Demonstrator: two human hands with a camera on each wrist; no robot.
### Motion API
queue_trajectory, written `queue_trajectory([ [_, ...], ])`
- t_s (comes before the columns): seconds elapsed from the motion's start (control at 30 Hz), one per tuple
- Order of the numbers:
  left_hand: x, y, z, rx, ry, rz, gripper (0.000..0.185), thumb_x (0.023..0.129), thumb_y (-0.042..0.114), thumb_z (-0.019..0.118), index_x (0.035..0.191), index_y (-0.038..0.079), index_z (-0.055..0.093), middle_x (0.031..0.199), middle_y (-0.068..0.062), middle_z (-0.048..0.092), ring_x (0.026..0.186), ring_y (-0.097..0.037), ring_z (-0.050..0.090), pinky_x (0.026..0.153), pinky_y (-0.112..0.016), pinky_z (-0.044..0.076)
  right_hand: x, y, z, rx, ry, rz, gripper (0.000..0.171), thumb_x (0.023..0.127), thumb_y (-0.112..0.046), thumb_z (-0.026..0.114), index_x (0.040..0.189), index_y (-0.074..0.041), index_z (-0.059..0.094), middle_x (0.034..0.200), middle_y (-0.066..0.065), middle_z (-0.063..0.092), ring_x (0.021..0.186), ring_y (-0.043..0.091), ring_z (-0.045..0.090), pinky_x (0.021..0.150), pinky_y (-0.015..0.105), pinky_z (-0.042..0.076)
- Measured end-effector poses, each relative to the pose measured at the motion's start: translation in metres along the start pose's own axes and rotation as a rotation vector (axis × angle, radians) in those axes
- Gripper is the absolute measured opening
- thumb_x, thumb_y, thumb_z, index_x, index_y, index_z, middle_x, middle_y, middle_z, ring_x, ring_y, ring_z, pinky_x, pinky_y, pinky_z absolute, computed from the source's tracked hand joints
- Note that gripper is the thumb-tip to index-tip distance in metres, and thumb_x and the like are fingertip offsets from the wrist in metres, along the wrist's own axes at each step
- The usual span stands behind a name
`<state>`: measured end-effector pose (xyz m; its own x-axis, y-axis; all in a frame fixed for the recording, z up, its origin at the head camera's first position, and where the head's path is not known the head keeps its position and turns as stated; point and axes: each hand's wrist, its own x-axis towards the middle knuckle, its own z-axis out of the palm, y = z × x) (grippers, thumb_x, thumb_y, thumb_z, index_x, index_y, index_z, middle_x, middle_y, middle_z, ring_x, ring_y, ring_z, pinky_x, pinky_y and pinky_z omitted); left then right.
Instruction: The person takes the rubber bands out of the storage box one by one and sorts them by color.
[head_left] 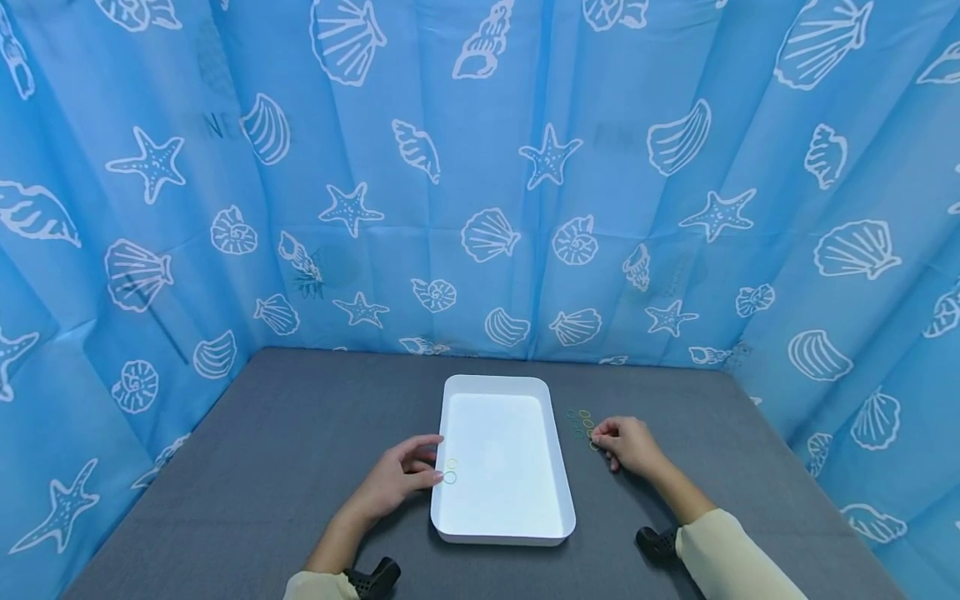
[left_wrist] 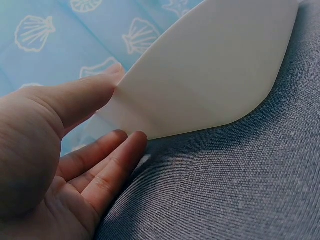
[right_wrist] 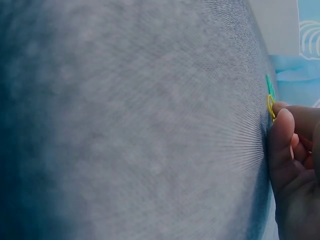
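A white rectangular tray (head_left: 504,538) lies on the grey cloth. My left hand (head_left: 401,477) holds its left side, thumb at the rim and fingers against the outer wall (left_wrist: 200,70). Inside the tray, near that hand, are a thin yellow rubber band (head_left: 452,463) and a greenish one (head_left: 450,477). To the tray's right, my right hand (head_left: 628,444) is down at the cloth, thumb and forefinger pinching at a thin band (head_left: 592,445). Just beyond its fingertips lie several yellow bands (head_left: 585,414) and green bands (head_left: 573,414). In the right wrist view a yellow band (right_wrist: 271,104) shows at the fingertips.
Grey cloth (head_left: 300,433) covers the table. A blue curtain (head_left: 480,192) with white shells and starfish hangs behind and along both sides. Each wrist wears a black device (head_left: 657,543) below a cream sleeve.
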<state>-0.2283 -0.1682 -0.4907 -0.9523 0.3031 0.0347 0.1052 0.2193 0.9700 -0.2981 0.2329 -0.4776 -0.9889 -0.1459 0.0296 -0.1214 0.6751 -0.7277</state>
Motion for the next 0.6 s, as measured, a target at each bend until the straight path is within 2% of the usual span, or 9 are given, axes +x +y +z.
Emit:
queue_trajectory([
  [0.2,0.0005,0.0009,0.0005,0.012,0.014,-0.022,0.055,0.089,0.018,0.072,0.139,0.008,0.051,0.122,-0.015,0.058,0.097,-0.022,0.061,0.079,-0.036,0.051,0.0005,-0.0025,-0.0006,0.000,0.003,0.027,0.009,0.093,-0.003,0.063,0.086,-0.001,0.067,0.062,0.003,0.054,0.046,0.013,0.052,0.045,0.031,0.047],
  [0.4,-0.0004,0.0029,0.0005,0.020,0.014,-0.012,0.055,0.089,0.018,0.072,0.139,0.006,0.051,0.122,-0.016,0.058,0.097,-0.023,0.061,0.079,-0.036,0.051,0.0011,-0.0034,-0.0017,0.001,-0.005,0.039,0.008,0.093,-0.003,0.063,0.086,-0.001,0.067,0.062,0.003,0.054,0.046,0.013,0.052,0.045,0.030,0.047],
  [0.6,-0.0009,0.0043,0.0016,0.013,0.011,-0.020,0.055,0.089,0.018,0.072,0.139,0.006,0.051,0.122,-0.017,0.058,0.096,-0.023,0.061,0.079,-0.036,0.051,0.0026,-0.0005,-0.0031,0.069,-0.016,0.063,0.007,0.092,-0.002,0.063,0.090,0.002,0.069,0.063,0.005,0.055,0.046,0.013,0.053,0.045,0.030,0.048],
])
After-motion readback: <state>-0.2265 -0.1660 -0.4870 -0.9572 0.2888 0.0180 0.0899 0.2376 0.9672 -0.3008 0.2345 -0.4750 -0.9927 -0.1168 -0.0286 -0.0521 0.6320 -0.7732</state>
